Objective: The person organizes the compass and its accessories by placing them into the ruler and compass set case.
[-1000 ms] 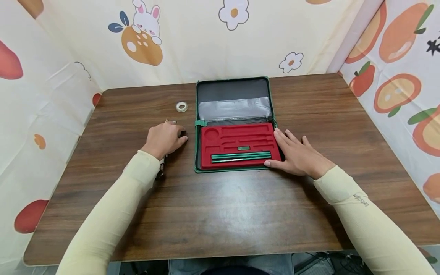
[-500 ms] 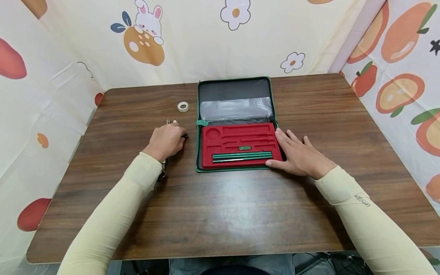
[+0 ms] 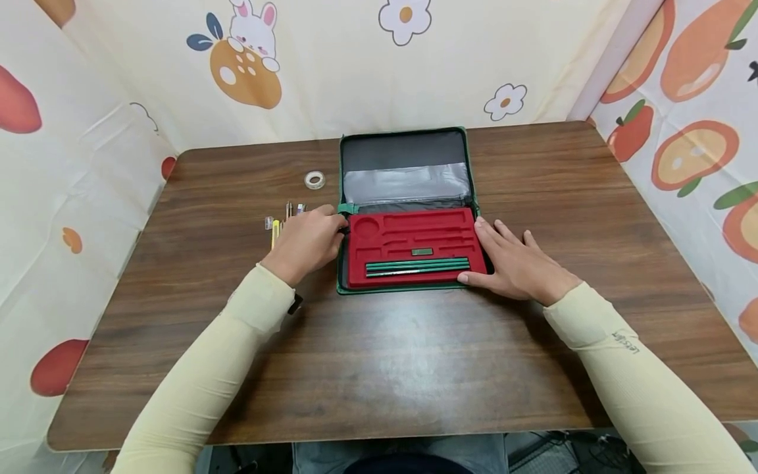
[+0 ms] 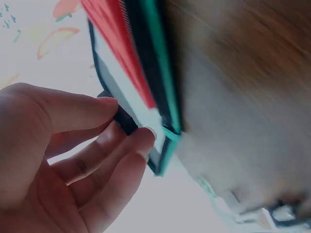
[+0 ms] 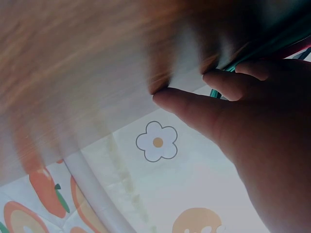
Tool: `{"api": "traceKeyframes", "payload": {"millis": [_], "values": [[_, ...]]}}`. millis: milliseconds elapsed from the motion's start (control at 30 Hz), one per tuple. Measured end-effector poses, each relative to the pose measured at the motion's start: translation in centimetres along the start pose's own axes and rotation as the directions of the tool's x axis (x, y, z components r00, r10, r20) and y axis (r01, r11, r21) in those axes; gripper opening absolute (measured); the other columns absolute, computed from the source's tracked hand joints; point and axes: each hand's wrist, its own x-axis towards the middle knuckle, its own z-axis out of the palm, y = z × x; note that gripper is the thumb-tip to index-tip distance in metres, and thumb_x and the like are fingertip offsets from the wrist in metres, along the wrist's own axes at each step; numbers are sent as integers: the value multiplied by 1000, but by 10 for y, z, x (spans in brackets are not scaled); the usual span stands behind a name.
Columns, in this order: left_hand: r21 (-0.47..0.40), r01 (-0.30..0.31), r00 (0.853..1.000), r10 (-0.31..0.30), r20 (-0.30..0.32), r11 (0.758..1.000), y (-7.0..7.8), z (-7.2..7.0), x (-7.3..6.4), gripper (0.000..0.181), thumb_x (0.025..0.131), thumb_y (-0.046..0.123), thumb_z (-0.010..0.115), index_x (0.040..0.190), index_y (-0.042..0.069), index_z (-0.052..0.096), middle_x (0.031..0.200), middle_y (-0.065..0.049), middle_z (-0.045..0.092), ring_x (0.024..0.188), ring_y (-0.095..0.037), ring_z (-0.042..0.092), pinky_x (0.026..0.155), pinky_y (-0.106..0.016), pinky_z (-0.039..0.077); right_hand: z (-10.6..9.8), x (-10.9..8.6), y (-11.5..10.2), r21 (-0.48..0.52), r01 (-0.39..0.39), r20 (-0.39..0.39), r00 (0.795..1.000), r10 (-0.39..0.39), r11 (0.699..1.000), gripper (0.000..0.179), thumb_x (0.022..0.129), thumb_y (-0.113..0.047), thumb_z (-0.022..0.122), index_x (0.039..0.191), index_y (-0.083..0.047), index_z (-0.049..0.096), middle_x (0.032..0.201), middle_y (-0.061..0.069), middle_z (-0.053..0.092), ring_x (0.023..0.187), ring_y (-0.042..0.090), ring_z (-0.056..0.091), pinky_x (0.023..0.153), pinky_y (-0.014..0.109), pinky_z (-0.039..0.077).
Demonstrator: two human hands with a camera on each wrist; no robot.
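Observation:
An open zip case (image 3: 404, 148) with a green edge lies on the table, its red moulded tray (image 3: 391, 230) facing up. Green pencils (image 3: 417, 267) and a small green box (image 3: 422, 251) sit in tray slots. My left hand (image 3: 310, 240) is at the tray's left edge. Between thumb and fingertips it pinches a small black piece (image 4: 125, 121), mostly hidden, its kind unclear. My right hand (image 3: 515, 263) rests with straight fingers on the case's right edge, thumb at the front right corner.
A roll of tape (image 3: 314, 180) lies left of the case's lid. A yellow cutter-like tool (image 3: 275, 232) and several small metal items (image 3: 289, 210) lie behind my left hand, partly covered by it. Printed curtains (image 3: 331, 72) border the table.
My left hand has picked up the small black piece from the table and carried it right to the case, uncovering the yellow tool. My right hand stays put.

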Motion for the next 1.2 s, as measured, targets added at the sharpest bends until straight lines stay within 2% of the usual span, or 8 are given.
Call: {"api": "traceKeyframes", "payload": {"millis": [200,367,633,900,1067,1200], "values": [[-49,-57,998,58,20,997,21,2,6,18,94,10,64,108,5,74,95,-12,62,75,-25,65,67,-41,58,0,1,0,-14,-4,5,1000,4,1000,115,82,-86,44,162,-11,7,167,10,9,152,39,5,110,74,3],[-56,-102,993,105,45,993,36,8,11,18,94,9,61,105,6,75,93,-12,62,74,-26,64,69,-42,57,1,2,0,-12,-7,9,1000,7,1000,115,82,-86,43,162,-11,7,167,10,9,152,38,5,110,73,2],[-68,-166,981,172,93,984,52,14,20,16,93,9,61,100,5,75,92,-11,63,81,-23,64,74,-39,57,1,2,1,-16,-3,3,1000,3,1000,115,82,-86,43,162,-11,8,167,10,10,152,39,5,110,73,2],[-47,-192,971,197,132,980,69,20,30,17,93,9,59,98,5,75,90,-10,61,79,-21,61,74,-34,56,0,0,1,-11,-1,2,1000,1,1000,114,83,-85,44,162,-10,8,167,11,11,151,40,6,110,73,3],[-33,-199,972,202,123,979,73,23,32,17,94,9,57,93,5,74,88,-10,61,79,-23,61,73,-34,56,-1,0,1,-7,1,2,1000,-1,1000,115,83,-85,44,162,-11,7,167,10,10,151,40,6,110,73,3],[-54,-210,969,215,124,976,75,24,35,17,95,8,57,92,4,73,89,-11,61,79,-23,61,73,-35,55,-1,0,0,-3,7,-2,1000,-7,1000,114,83,-85,44,162,-10,7,167,11,10,151,40,6,110,73,3]]}}
